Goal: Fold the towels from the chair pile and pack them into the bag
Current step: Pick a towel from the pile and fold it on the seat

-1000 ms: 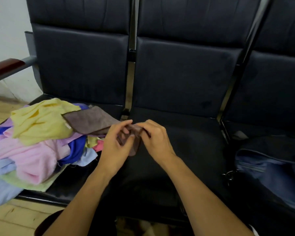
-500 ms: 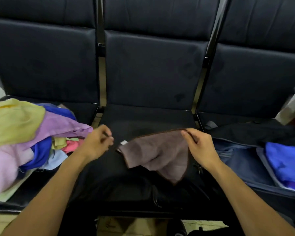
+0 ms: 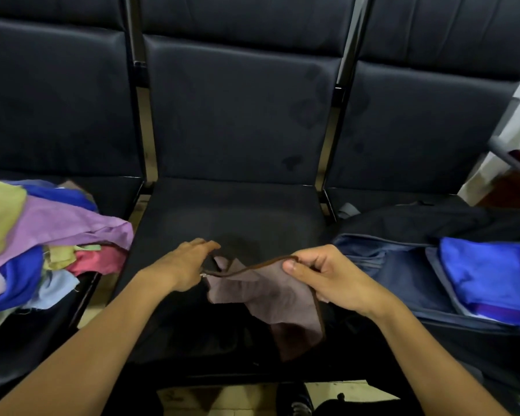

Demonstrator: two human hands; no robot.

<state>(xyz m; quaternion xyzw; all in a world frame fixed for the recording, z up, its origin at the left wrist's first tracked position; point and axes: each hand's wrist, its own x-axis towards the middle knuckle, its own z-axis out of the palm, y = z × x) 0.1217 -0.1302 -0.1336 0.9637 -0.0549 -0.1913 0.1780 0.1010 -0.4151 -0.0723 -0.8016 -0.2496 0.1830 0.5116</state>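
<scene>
head view | right hand (image 3: 327, 279) pinches brown towel (image 3: 270, 298) edge, frame centre | left hand (image 3: 183, 267) holds opposite corner, fingers mostly extended | towel sags over middle seat (image 3: 237, 211) | towel pile (image 3: 42, 244) left | bag (image 3: 418, 265) with blue towel (image 3: 487, 271) right

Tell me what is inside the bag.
A folded blue towel lies in the open bag, with a purple edge showing beneath it. Anything deeper is covered by the towel and the bag's dark flap.
</scene>
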